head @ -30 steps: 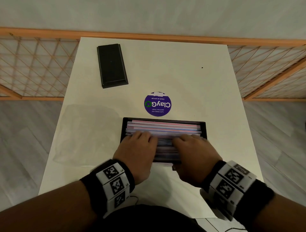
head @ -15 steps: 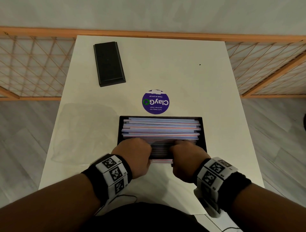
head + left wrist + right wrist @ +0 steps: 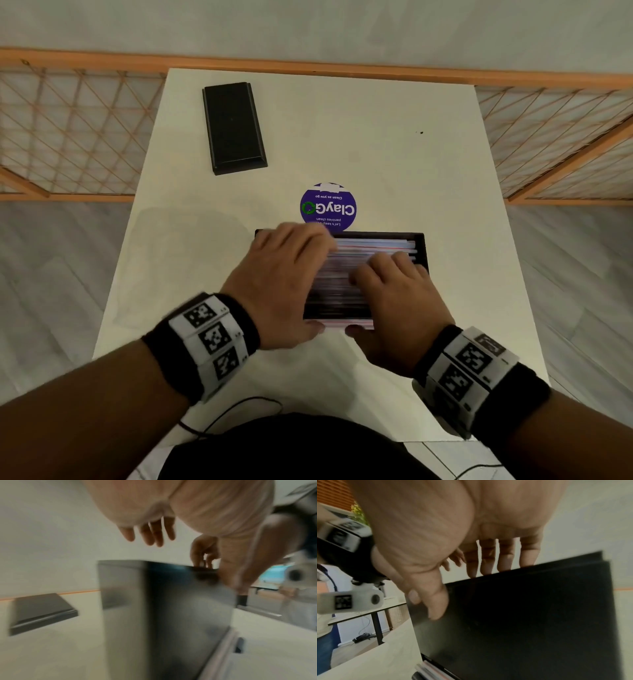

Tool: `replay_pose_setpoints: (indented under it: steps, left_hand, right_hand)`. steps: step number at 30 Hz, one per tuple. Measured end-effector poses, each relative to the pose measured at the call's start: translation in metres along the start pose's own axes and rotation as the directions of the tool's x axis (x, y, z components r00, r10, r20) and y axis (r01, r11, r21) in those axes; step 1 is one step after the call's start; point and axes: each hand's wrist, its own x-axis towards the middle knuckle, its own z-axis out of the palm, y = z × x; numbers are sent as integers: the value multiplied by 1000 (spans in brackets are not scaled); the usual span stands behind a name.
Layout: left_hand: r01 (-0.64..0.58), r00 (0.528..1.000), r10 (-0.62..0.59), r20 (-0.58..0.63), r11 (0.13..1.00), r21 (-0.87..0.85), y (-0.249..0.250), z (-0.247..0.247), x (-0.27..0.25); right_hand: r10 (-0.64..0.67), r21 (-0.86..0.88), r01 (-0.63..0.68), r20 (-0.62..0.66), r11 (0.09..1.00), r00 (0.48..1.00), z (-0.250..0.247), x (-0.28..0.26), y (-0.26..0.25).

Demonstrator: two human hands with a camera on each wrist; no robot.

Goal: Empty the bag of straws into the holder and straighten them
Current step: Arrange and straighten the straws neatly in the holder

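Note:
The black holder (image 3: pixel 420 253) stands mid-table, filled with pink, white and blue straws (image 3: pixel 376 245) lying lengthwise. My left hand (image 3: pixel 284 270) is spread flat over the holder's left half, its straight fingers (image 3: pixel 150 534) reaching the far rim. My right hand (image 3: pixel 394 291) lies on the straws at the right, fingers (image 3: pixel 488 558) straight over the near rim and the thumb (image 3: pixel 433 601) against the holder's front wall (image 3: pixel 530 615). A few straw ends (image 3: pixel 426 669) stick out at the holder's foot. The straws under both hands are blurred or hidden.
A flat black lid (image 3: pixel 234 127) lies at the table's far left. A round purple sticker (image 3: pixel 328 207) sits just behind the holder. The emptied clear bag (image 3: pixel 178 260) lies flat left of the holder. Orange lattice railing (image 3: pixel 68 130) borders the table's far side.
Both hands have slid from the holder's near edge forward across the straws. The left hand has gone furthest, from a curled grip at the front to flat near the far rim.

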Motion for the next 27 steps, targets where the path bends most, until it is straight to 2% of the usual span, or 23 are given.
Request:
replay_pose_setpoints:
  steps: [1,2,3,4,5,10,12,13,15,16,17,18,19,20,21,23,25,27]
  left_hand:
    - [51,992,-58,109,997,60,-6,-4,3]
    - [78,965,-111,237,986,145,-14,-4,6]
    - [72,934,-142,328,974,215,-20,-2,9]
    - [57,917,-151,370,966,252,-24,2,10]
    - [41,915,-143,378,964,263,-26,6,10]
    - [29,938,-114,326,967,255,-33,12,14]
    - [41,937,-116,329,973,227,-35,12,21]
    - [51,937,-121,328,975,214,-35,11,24]
    - [82,939,-134,317,982,172,-36,8,31]
    - [111,940,-144,310,986,123,-37,7,34]
    - [158,941,-163,298,987,42,-38,5,38]
    - [213,942,-189,278,975,-58,-38,4,40]
    - [256,945,-217,246,956,-143,-39,5,41]
    - [278,950,-239,201,941,-194,-39,7,42]
    - [281,955,-251,157,936,-210,-38,10,41]
    - [252,965,-235,113,951,-178,-37,17,37]
    - [225,972,-212,105,965,-132,-37,21,33]
    - [223,972,-212,101,969,-110,-39,22,32]
  right_hand:
    - [3,-27,-2,37,1000,999,0,2,-3]
    - [-5,-53,10,90,999,996,1,6,-5]
    - [-19,-64,29,152,998,988,3,10,-6]
    - [-32,-56,45,220,997,975,6,15,-7]
    - [-48,-49,63,255,997,966,8,19,-8]
    - [-46,20,43,208,999,977,7,25,0]
    - [-70,25,67,99,997,993,2,22,2]
    - [-94,24,94,-8,995,996,1,18,1]
    - [-159,44,175,-245,984,956,4,6,-4]
    - [-196,60,220,-270,974,943,6,-1,-9]
    - [-225,75,247,-221,966,949,11,-6,-14]
    - [-222,90,231,-105,969,969,17,-9,-20]
    - [-178,80,175,37,981,983,26,-9,-24]
    - [-108,35,103,177,994,978,35,-7,-25]
    - [-58,-27,68,265,997,963,44,-3,-24]
    - [-37,-134,89,351,987,936,57,7,-21]
    - [-12,-170,82,378,982,926,65,16,-19]
    - [-7,-172,65,316,983,949,71,21,-20]
